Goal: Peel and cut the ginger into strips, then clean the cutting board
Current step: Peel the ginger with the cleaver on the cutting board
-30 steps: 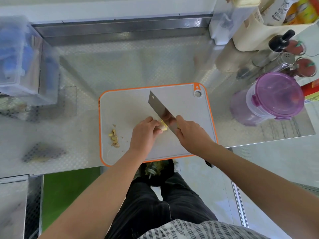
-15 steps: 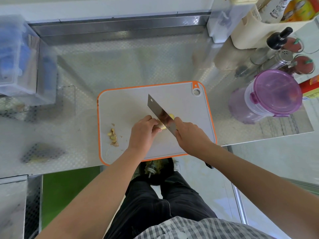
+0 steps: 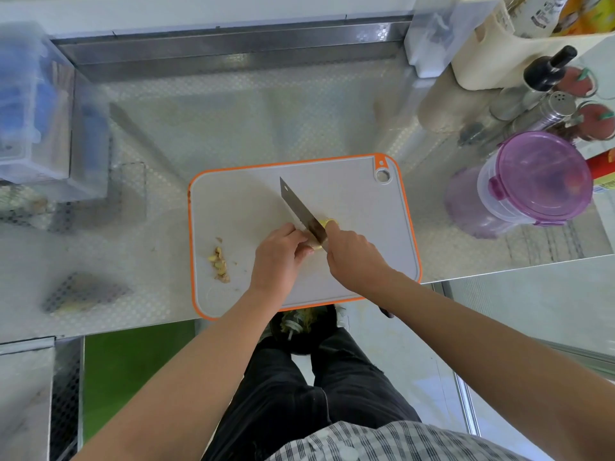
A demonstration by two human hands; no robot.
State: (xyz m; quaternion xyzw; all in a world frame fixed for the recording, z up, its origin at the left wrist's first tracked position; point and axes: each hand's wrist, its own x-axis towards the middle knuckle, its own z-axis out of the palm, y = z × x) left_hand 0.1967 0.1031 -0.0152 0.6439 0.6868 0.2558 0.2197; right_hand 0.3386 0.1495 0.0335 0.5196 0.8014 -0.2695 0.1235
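Note:
A grey cutting board [image 3: 359, 194] with an orange rim lies on the steel counter. Near its middle, my left hand [image 3: 278, 257] holds down a yellow piece of ginger [image 3: 327, 223] with curled fingers; most of the ginger is hidden behind the blade and my fingers. My right hand [image 3: 352, 261] grips the handle of a cleaver [image 3: 301, 211], whose blade stands on the ginger just right of my left fingertips. A small heap of ginger peelings [image 3: 220, 265] lies on the board's left part.
A purple-lidded container [image 3: 539, 181] stands right of the board, with shakers and bottles [image 3: 545, 94] behind it. A clear plastic box [image 3: 36, 104] sits at the far left. A bin with scraps [image 3: 304, 322] is below the counter's front edge.
The view has shifted slightly. The cleaver has worked a little to the left along the ginger, and a cut yellow piece now shows to the right of the blade.

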